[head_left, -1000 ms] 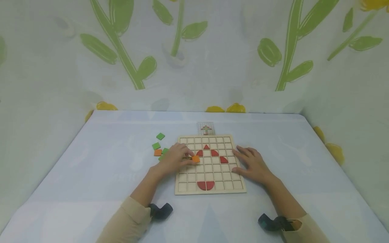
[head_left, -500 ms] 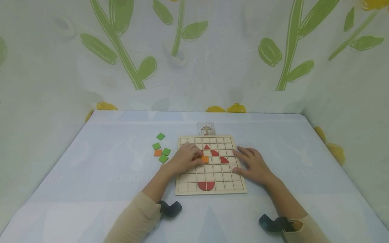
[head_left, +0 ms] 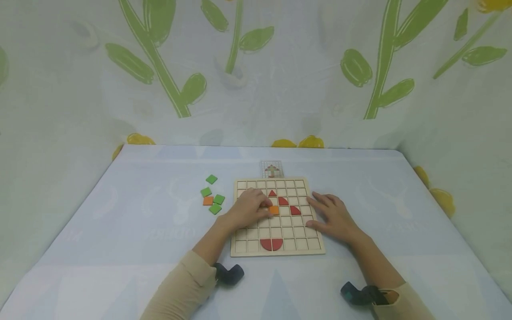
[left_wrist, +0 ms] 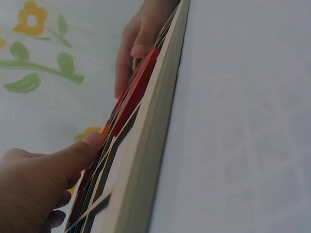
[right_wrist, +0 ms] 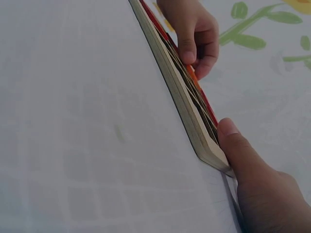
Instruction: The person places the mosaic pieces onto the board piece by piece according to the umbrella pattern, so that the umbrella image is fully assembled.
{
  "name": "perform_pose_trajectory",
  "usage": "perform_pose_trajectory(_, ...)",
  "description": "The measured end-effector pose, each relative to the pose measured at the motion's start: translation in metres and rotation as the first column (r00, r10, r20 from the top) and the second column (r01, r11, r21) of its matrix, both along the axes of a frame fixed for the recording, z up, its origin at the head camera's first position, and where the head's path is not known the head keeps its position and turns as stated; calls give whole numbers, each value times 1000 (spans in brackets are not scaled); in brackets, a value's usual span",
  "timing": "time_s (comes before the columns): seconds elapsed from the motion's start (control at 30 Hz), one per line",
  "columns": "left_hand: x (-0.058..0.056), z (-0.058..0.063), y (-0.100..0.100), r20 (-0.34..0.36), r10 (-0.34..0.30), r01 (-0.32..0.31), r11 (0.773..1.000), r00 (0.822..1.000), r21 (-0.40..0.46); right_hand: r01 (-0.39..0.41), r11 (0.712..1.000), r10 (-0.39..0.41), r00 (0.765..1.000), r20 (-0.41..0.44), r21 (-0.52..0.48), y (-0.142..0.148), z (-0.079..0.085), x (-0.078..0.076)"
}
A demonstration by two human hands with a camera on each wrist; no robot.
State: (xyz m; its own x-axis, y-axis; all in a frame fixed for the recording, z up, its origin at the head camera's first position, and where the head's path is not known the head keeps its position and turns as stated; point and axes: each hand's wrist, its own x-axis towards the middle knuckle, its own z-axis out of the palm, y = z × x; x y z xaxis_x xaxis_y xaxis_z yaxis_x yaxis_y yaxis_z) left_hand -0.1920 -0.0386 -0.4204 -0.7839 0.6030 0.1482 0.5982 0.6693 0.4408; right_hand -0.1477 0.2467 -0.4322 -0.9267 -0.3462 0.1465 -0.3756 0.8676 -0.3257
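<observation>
A wooden grid board [head_left: 296, 232] lies on the table. My left hand [head_left: 249, 209] reaches over it, thumb and fingertips at the left side of an orange square tile [head_left: 274, 210], which it pinches at a cell in the board's middle column. In the right wrist view, the same orange tile [right_wrist: 192, 73] shows under those fingertips. My right hand [head_left: 333, 218] rests at the board's right edge with its fingers spread. Red pieces sit in cells: a triangle [head_left: 272, 194], quarter rounds [head_left: 283, 201] on the right, and two quarter rounds [head_left: 271, 244] at the bottom. My left hand hides some cells.
Several green square tiles [head_left: 215, 209] and one orange square tile [head_left: 208, 201] lie loose left of the board. A small printed pattern card [head_left: 271, 169] lies just beyond the board's far edge. Walls with painted flowers stand behind and beside the white table [head_left: 132, 231].
My left hand has carried the orange tile rightward across the board, from left of the middle column to a cell in it. My right hand has stayed in place.
</observation>
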Motion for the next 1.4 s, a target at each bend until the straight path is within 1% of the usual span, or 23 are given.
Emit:
perform_pose_trajectory(0.17,2,1,0,13,-1,1,1000,1000,6,-3,1000,3,1000,-4,0,1,-1,0)
perform_pose_trajectory(0.4,4,2,-3,25,13,-14,1000,1000,20,-6,1000,6,1000,1,-3,0,-1,-1)
perform_pose_trajectory(0.53,4,2,-7,57,16,-19,998,998,65,-6,1000,6,1000,10,-12,0,0,-1)
perform_pose_trajectory(0.67,3,1,-12,91,1,-11,993,996,115,-6,1000,6,1000,7,-15,-1,0,-1)
perform_pose_trajectory(0.77,3,0,-17,112,3,-18,992,994,127,-7,1000,7,1000,-5,-16,0,0,-1)
perform_pose_trajectory(0.87,4,1,-21,139,27,-46,990,990,133,-6,1000,6,1000,-8,-12,0,0,-1)
perform_pose_trajectory(1.0,5,3,-29,164,71,-94,986,984,134,0,1000,0,1000,11,-10,0,0,0)
perform_pose_trajectory(1.2,4,1,-40,221,137,-172,974,966,147,8,1000,-8,1000,14,-3,-1,0,-1)
perform_pose_trajectory(1.27,4,0,-44,236,145,-185,970,961,158,9,1000,-9,1000,12,-5,0,-1,-1)
perform_pose_trajectory(1.4,5,-1,-53,242,160,-201,967,957,157,2,1000,-2,1000,5,-7,1,-1,-1)
